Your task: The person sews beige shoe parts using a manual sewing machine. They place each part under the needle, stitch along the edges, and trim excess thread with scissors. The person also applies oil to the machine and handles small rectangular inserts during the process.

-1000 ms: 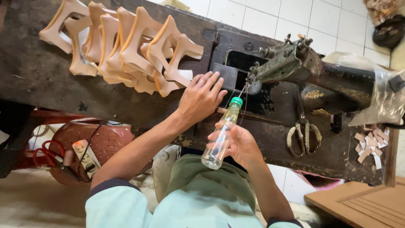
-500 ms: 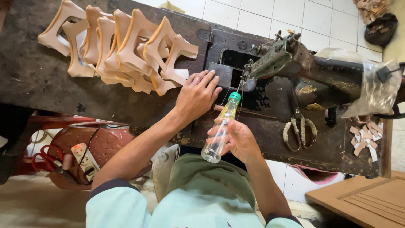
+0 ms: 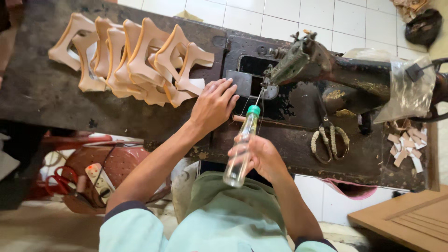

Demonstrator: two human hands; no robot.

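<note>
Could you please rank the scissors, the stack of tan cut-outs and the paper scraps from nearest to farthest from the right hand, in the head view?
From the right hand:
1. Scissors, just to its right.
2. Tan cut-outs, upper left.
3. Paper scraps, far right edge.

- A small stitching workshop, by the look of it.
- An old, grimy sewing machine [image 3: 322, 65] sits on a worn dark bench [image 3: 56, 98].
- Cut tan leather pieces [image 3: 140, 60] lie stacked there, with scissors [image 3: 330, 142] and offcuts [image 3: 407, 144].

Left hand [image 3: 212, 106] flat, right hand [image 3: 261, 156] clenched
</note>
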